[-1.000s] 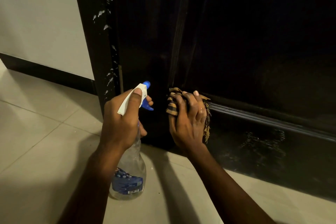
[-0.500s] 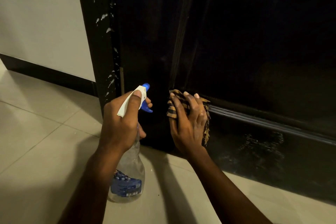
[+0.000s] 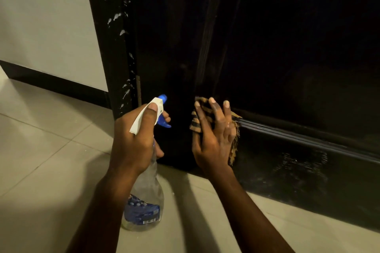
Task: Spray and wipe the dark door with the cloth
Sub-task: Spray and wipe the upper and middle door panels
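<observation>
Striped brown cloth (image 3: 196, 124), crumpled, pressed beneath the right hand (image 3: 213, 139) against the glossy dark door (image 3: 267, 47); clear spray bottle (image 3: 148, 191) upright in the left hand (image 3: 133, 139), nozzle facing the door.

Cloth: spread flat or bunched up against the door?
Bunched. The cloth shows crumpled folds poking out around the right hand, whose straight fingers press it onto the dark door.
</observation>
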